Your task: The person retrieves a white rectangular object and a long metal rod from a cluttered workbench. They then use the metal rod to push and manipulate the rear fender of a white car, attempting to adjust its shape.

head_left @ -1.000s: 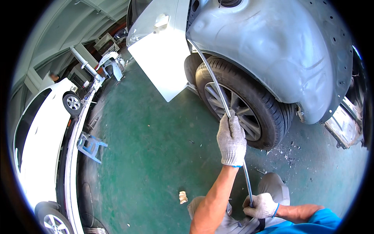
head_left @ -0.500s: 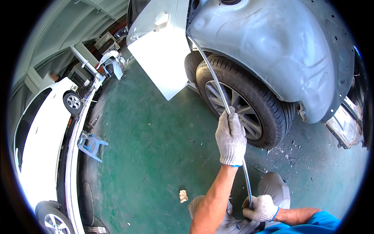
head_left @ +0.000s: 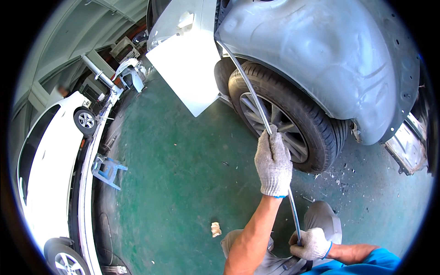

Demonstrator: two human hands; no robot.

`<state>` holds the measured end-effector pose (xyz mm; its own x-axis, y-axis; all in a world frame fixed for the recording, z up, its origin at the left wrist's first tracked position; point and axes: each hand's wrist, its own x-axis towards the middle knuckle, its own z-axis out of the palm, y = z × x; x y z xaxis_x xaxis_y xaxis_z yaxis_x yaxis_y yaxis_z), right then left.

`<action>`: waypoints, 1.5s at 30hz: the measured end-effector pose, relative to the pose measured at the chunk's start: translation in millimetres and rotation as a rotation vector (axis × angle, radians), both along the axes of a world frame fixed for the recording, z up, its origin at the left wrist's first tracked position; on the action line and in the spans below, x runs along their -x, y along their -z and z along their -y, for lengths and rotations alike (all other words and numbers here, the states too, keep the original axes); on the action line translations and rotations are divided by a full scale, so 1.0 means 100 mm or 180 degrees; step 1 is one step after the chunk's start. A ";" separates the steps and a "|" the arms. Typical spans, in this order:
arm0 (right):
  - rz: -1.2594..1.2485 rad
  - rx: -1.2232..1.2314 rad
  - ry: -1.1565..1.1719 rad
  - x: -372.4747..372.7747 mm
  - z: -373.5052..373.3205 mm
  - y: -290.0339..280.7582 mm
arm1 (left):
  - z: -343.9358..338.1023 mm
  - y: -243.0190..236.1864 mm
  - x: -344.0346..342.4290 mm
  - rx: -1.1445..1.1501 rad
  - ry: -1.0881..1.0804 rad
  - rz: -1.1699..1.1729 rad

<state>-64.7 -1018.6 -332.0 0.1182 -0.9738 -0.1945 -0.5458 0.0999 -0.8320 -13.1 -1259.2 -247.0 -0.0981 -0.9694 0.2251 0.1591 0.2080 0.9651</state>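
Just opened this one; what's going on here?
A person in knitted gloves is holding a long, slim metal strip beside a car's wheel. The left hand grips it partway along, and the right hand holds it near its lower end. Its upper end reaches the dented grey-blue body panel, close to the door; whether it is fastened there can't be told. Off to the left are a blue stool and a white car.

Green floor (head_left: pixel 174 192), blue stool (head_left: pixel 107 173), pale ribbed roof (head_left: pixel 68 48)
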 end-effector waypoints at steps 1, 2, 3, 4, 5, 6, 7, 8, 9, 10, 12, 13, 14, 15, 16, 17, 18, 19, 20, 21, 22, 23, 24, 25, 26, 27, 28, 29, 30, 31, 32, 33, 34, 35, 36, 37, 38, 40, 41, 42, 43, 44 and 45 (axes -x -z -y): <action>0.0102 -0.0050 -0.0038 0.00 0.02 -0.01 | 0.03 0.04 0.00 0.0100 -0.0074 0.0129; 0.0203 -0.0100 -0.0076 -0.01 0.03 -0.02 | 0.05 0.06 -0.02 0.0166 -0.0111 0.0208; 0.0234 -0.0105 -0.0096 -0.03 0.04 0.02 | 0.06 0.09 -0.02 0.0224 -0.0139 0.0277; 0.0262 -0.0110 -0.0115 -0.06 0.06 0.09 | 0.07 0.10 -0.04 0.0249 -0.0130 0.0295; 0.0287 -0.0114 -0.0131 -0.09 0.07 0.12 | 0.08 0.12 -0.04 0.0258 -0.0113 0.0282; 0.0195 -0.0024 -0.0105 -0.11 0.10 0.09 | 0.09 0.14 -0.07 0.0273 -0.0124 0.0294; 0.0092 -0.0066 -0.0093 -0.13 0.11 0.08 | 0.10 0.15 -0.08 0.0286 -0.0128 0.0301; -0.0013 -0.0106 -0.0078 -0.15 0.12 0.06 | 0.09 0.15 -0.09 0.0194 -0.0077 0.0212; -0.0114 -0.0165 -0.0059 -0.16 0.11 0.04 | 0.09 0.14 -0.10 0.0189 -0.0065 0.0251; -0.0201 -0.0140 -0.0029 -0.17 0.11 0.01 | 0.10 0.12 -0.10 0.0200 -0.0056 0.0277; -0.0182 -0.0008 0.0045 -0.18 0.06 0.03 | 0.07 0.06 -0.10 0.0145 -0.0039 0.0273; -0.0171 0.0055 0.0084 -0.18 0.04 0.03 | 0.07 0.06 -0.09 0.0173 -0.0059 0.0249; -0.0187 0.0039 0.0091 -0.19 0.04 0.01 | 0.06 0.06 -0.10 0.0199 -0.0080 0.0235; -0.0192 0.0038 0.0095 -0.18 0.03 0.01 | 0.05 0.06 -0.09 0.0229 -0.0101 0.0212; -0.0195 0.0036 0.0097 -0.18 0.01 0.01 | 0.03 0.05 -0.07 0.0212 -0.0136 0.0176; -0.0197 0.0034 0.0096 -0.18 0.00 0.01 | 0.02 0.05 -0.07 0.0195 -0.0173 0.0142; -0.0161 0.0010 0.0121 -0.18 0.00 -0.02 | 0.03 0.05 -0.07 0.0120 -0.0083 0.0133; -0.0123 -0.0014 0.0144 -0.19 0.02 -0.07 | 0.03 0.05 -0.09 0.0036 -0.0002 0.0128; -0.0084 -0.0040 0.0165 -0.19 0.03 -0.09 | 0.03 0.05 -0.10 0.0013 0.0020 0.0129; -0.0089 -0.0026 0.0122 -0.17 0.02 -0.06 | 0.03 0.05 -0.09 0.0057 0.0001 0.0169; -0.0093 -0.0014 0.0078 -0.15 0.01 0.00 | 0.03 0.04 -0.09 0.0101 -0.0016 0.0208; -0.0096 -0.0002 0.0033 -0.14 0.01 0.04 | 0.03 0.05 -0.09 0.0193 -0.0068 0.0274; 0.0026 -0.0020 0.0000 -0.13 0.02 0.04 | 0.03 0.06 -0.08 0.0319 -0.0139 0.0369; 0.0149 -0.0039 -0.0034 -0.13 0.03 0.04 | 0.04 0.07 -0.09 0.0444 -0.0220 0.0463; 0.0273 -0.0058 -0.0068 -0.12 0.05 0.04 | 0.06 0.09 -0.11 0.0604 -0.0323 0.0590; 0.0294 -0.0167 -0.0116 -0.12 0.07 0.05 | 0.07 0.10 -0.10 0.0763 -0.0403 0.0698; 0.0314 -0.0276 -0.0164 -0.14 0.10 0.06 | 0.08 0.12 -0.11 0.0735 -0.0377 0.0678; 0.0335 -0.0385 -0.0210 -0.15 0.12 0.07 | 0.08 0.14 -0.12 0.0706 -0.0349 0.0657; 0.0330 -0.0427 -0.0230 -0.18 0.12 0.08 | 0.09 0.17 -0.14 0.0658 -0.0322 0.0616; 0.0189 -0.0410 -0.0216 -0.21 0.13 0.08 | 0.10 0.18 -0.16 0.0619 -0.0293 0.0572; 0.0047 -0.0393 -0.0199 -0.24 0.15 0.08 | 0.11 0.21 -0.17 0.0556 -0.0239 0.0485; -0.0093 -0.0375 -0.0181 -0.25 0.17 0.08 | 0.11 0.17 -0.17 0.0476 -0.0192 0.0439; -0.0102 -0.0382 -0.0137 -0.26 0.16 0.07 | 0.10 0.13 -0.17 0.0398 -0.0141 0.0386; -0.0112 -0.0390 -0.0090 -0.26 0.14 0.04 | 0.09 0.09 -0.16 0.0303 -0.0096 0.0371; -0.0114 -0.0410 -0.0053 -0.26 0.11 0.01 | 0.07 0.05 -0.16 0.0207 -0.0068 0.0322; -0.0086 -0.0413 -0.0051 -0.25 0.10 -0.02 | 0.06 0.03 -0.15 0.0108 -0.0041 0.0283; -0.0058 -0.0416 -0.0048 -0.23 0.10 -0.05 | 0.06 0.04 -0.14 0.0021 -0.0022 0.0201; 0.0037 -0.0216 0.0004 -0.19 0.06 -0.07 | 0.02 0.01 -0.10 -0.0015 0.0008 -0.0019; 0.0078 -0.0259 -0.0026 -0.17 0.06 -0.08 | 0.02 0.00 -0.09 0.0013 0.0001 -0.0017; 0.0120 -0.0310 -0.0057 -0.14 0.06 -0.10 | 0.02 0.02 -0.09 0.0034 -0.0009 -0.0013; 0.0165 -0.0360 -0.0092 -0.12 0.06 -0.10 | 0.02 0.03 -0.09 0.0054 -0.0021 -0.0007; 0.0175 -0.0451 -0.0157 -0.11 0.06 -0.07 | 0.03 0.03 -0.09 0.0076 -0.0036 0.0003; 0.0246 -0.0430 -0.0186 -0.10 0.07 -0.05 | 0.02 0.03 -0.07 0.0106 -0.0049 0.0044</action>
<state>-54.9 -1025.3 -326.5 0.1935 -0.9304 -0.3112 -0.4887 0.1836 -0.8529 -5.7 -1261.6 -250.3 -0.0867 -0.9628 0.2560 0.1425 0.2423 0.9597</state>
